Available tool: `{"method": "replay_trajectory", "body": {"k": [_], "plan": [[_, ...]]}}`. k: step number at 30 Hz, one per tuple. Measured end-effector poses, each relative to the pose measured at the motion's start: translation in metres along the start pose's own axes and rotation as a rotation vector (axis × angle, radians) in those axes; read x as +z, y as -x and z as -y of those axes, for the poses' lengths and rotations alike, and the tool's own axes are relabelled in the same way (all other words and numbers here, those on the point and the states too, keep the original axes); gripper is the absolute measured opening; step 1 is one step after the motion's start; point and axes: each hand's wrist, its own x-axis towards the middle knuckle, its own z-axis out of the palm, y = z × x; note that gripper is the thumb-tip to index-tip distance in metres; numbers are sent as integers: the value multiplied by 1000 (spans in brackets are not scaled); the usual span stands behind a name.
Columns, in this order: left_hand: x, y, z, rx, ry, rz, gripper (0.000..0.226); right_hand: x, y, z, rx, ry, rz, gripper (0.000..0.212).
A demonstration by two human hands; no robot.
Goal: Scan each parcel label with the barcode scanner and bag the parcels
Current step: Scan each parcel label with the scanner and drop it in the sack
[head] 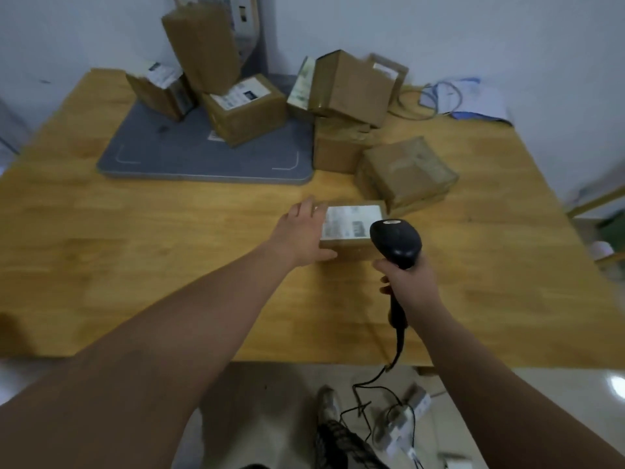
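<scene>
1. Cardboard parcels crowd the far part of the grey mat and pile up just right of it; none is bagged and I see no bag anywhere, so I judge the job barely begun, with most scanning and all bagging left.
2. The small parcel lies on the wooden table, nearer me than the mat's near right corner; its white label faces up.
3. My left hand is spread against that parcel's left side, fingers fairly straight, thumb along its near edge; steadying it, I think, not lifting.
4. My right hand is wrapped round the handle of the scanner; the head covers the label's right end in my view; the cable trails off the table toward me.
</scene>
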Motion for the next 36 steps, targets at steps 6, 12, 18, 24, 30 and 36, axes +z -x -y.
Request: {"method": "replay_trajectory", "body": {"k": [6, 12, 18, 24, 30, 36], "plan": [[6, -39, 4, 5, -14, 140, 103, -25, -32, 13, 56, 57, 166, 13], [-10, -38, 58, 69, 103, 227, 69, -24, -45, 37, -37, 460, 370, 6], [10, 2, 67, -77, 377, -177, 77, 2, -37, 51, -110, 405, 375, 14], [38, 29, 79, -371, 625, -371, 71, 22, -30, 53, -142, 421, 363, 23], [43, 41, 82, -422, 621, -361, 68, 30, -26, 52, -184, 484, 347, 25], [40, 41, 77, -445, 623, -330, 58, 30, -27, 52, -139, 471, 352, 17]]}}
